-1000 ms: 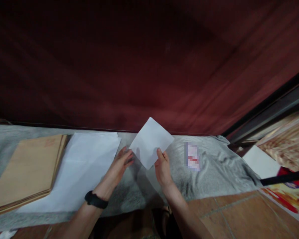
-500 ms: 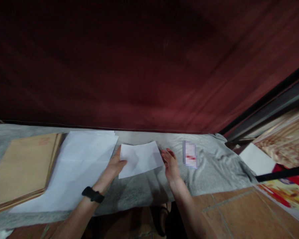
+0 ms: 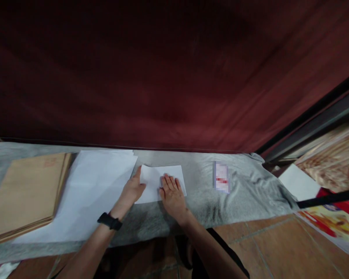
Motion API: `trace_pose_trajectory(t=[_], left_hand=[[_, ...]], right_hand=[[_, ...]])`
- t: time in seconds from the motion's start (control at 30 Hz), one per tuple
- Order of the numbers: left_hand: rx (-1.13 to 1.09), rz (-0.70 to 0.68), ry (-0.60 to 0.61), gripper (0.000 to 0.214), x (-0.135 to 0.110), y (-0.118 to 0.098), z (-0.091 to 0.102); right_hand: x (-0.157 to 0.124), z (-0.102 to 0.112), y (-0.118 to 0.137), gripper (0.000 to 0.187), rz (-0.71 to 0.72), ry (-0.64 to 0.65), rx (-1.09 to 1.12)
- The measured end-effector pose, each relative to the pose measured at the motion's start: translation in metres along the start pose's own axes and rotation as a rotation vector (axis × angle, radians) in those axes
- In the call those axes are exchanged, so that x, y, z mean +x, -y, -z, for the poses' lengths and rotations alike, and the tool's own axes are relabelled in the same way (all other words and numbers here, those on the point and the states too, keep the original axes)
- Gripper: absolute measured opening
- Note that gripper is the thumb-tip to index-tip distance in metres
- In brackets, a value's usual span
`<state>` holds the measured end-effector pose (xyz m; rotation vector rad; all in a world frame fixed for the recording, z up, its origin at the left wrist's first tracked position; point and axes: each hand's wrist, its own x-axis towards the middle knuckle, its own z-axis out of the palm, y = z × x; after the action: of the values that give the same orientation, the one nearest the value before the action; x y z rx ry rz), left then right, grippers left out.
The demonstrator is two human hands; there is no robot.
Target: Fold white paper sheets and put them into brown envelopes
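Note:
A small white sheet of paper (image 3: 152, 174), apparently folded, lies on the grey cloth in front of me. My left hand (image 3: 133, 189) holds its left edge, thumb on top and fingers partly hidden along the side. Flat on the right half of the paper rests my right hand (image 3: 173, 195), fingers stretched out and pressing down. Left of my left hand is a stack of larger white sheets (image 3: 95, 193). Brown envelopes (image 3: 29, 190) are piled over the left part of those sheets.
The grey cloth (image 3: 197, 209) covers a long narrow surface beneath a dark red hanging fabric (image 3: 174, 97). A blurred pink-white packet (image 3: 221, 177) lies to the right. A dark metal bar (image 3: 328, 201), a white card (image 3: 299, 182) and a colourful printed box (image 3: 334, 224) are at far right.
My right hand has moved left from beside the paper's right edge and now lies flat on it. The paper sits flatter; my left hand stays at its left edge.

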<state>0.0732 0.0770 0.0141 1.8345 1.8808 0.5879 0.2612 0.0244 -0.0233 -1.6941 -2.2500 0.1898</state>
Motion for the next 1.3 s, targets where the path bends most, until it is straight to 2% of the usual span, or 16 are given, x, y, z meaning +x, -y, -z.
trace_pose_trajectory(t=[0.07,0.13,0.17,0.2,0.27,0.33,0.43,0.67,0.77,0.93,1.13,1.3], left_hand=[[0.108,-0.015,-0.062,0.066,-0.008,-0.011,0.0],[0.169,-0.135,-0.198,0.058,-0.018,-0.023,-0.009],[0.177,-0.227,-0.229,0.057,-0.023,-0.029,-0.016],[0.177,-0.318,-0.215,0.056,-0.027,-0.034,-0.026],[0.161,-0.433,-0.111,0.057,-0.033,-0.041,-0.046],[0.17,-0.427,-0.03,0.057,-0.035,-0.043,-0.064],[0.212,-0.366,-0.015,0.06,-0.032,-0.041,-0.076],[0.33,-0.364,-0.114,0.064,-0.026,-0.024,-0.069],[0.36,-0.313,-0.145,0.066,-0.024,-0.014,-0.065],[0.374,-0.263,-0.159,0.069,-0.022,-0.002,-0.058],[0.389,-0.291,-0.144,0.071,-0.023,-0.002,-0.055],[0.386,-0.304,-0.105,0.069,-0.021,0.0,-0.051]], right_hand=[[-0.002,-0.001,0.001,0.052,-0.008,-0.004,-0.023],[-0.002,-0.001,0.002,0.052,-0.016,-0.004,-0.035],[-0.002,0.0,0.003,0.053,-0.015,0.003,-0.038],[-0.001,0.001,0.003,0.054,-0.006,0.014,-0.038],[0.0,0.003,0.003,0.057,0.019,0.042,-0.041],[0.001,0.004,0.003,0.059,0.041,0.066,-0.051],[0.005,0.004,-0.001,0.058,0.031,0.065,-0.072],[0.012,-0.001,-0.025,0.052,-0.095,-0.028,-0.094],[0.009,-0.001,-0.036,0.052,-0.132,-0.087,-0.088],[0.005,0.009,-0.049,0.05,-0.215,-0.162,-0.098],[0.011,0.031,-0.051,0.044,-0.438,-0.13,-0.047],[0.01,0.035,-0.054,0.035,-0.498,-0.032,0.035]])
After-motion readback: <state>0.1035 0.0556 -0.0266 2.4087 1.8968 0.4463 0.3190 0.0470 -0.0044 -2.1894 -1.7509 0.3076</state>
